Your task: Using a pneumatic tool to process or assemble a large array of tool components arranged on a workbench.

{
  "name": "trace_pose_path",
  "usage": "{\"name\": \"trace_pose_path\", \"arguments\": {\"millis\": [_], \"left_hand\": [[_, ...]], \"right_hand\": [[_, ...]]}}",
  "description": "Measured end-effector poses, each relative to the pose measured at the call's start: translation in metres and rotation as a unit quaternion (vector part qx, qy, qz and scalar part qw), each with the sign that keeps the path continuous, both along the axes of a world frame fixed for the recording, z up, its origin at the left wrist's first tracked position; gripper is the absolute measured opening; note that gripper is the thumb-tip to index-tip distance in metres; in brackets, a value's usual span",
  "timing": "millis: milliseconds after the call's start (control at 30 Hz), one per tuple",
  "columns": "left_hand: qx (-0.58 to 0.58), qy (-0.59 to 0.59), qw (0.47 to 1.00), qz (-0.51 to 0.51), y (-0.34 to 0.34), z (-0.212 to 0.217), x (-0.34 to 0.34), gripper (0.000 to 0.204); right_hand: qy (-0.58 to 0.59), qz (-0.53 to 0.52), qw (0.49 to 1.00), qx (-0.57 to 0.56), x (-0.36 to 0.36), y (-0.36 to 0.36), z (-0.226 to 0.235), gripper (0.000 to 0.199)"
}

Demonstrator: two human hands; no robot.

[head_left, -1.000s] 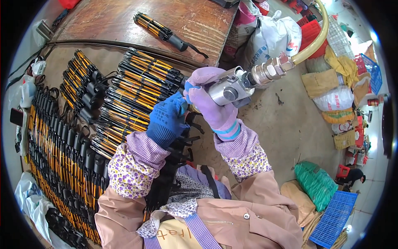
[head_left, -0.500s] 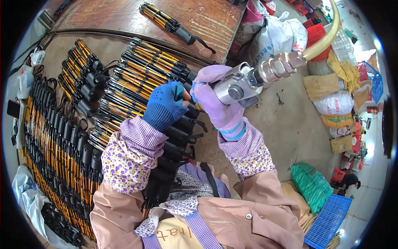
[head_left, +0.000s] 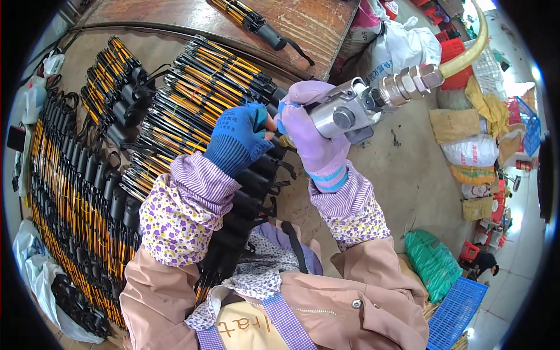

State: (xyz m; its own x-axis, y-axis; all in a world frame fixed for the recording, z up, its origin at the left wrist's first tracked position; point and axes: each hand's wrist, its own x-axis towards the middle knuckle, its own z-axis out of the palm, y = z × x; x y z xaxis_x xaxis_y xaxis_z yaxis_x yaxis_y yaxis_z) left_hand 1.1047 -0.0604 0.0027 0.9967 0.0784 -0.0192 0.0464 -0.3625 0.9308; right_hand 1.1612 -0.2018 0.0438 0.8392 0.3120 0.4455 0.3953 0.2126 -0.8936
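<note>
My right hand [head_left: 315,140], in a lilac glove, grips a silver metal air tool [head_left: 350,111] whose brass fitting joins a yellow hose [head_left: 466,55] running up to the right. My left hand [head_left: 236,140], in a blue glove, is closed around a small part held against the tool's nose; the part itself is hidden by the fingers. Just below and to the left of both hands lies a pile of black-and-orange rod bundles with black handles [head_left: 192,93].
More rows of the same bundles [head_left: 64,192] cover the floor at left. A wooden table [head_left: 303,23] with one bundle stands ahead. Sacks and bags [head_left: 466,146] lie at right, with a green bag [head_left: 434,262] and a blue crate [head_left: 461,309] lower right. A person crouches far right.
Both hands and the tool have stayed together while the view shifted; the left hand has closed in tighter against the tool's nose.
</note>
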Motion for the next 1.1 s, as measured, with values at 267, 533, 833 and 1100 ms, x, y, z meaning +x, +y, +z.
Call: {"name": "trace_pose_path", "arguments": {"millis": [267, 533, 833, 1100], "left_hand": [[-0.02, -0.003, 1.0, 0.001, 0.001, 0.002, -0.006, 0.013], [-0.043, 0.006, 0.999, 0.014, -0.011, 0.023, -0.03, 0.013], [0.125, -0.049, 0.991, -0.017, -0.027, 0.011, -0.037, 0.027], [0.245, -0.127, 0.96, -0.049, -0.034, 0.022, -0.039, 0.041]], "right_hand": [[0.08, 0.034, 0.996, 0.03, -0.003, -0.004, 0.021, 0.022], [0.064, 0.033, 0.997, -0.007, -0.012, -0.025, 0.03, 0.029], [0.128, 0.033, 0.991, 0.015, -0.024, -0.025, 0.033, 0.021], [0.113, 0.062, 0.99, 0.063, -0.02, -0.024, 0.02, 0.028]]}}
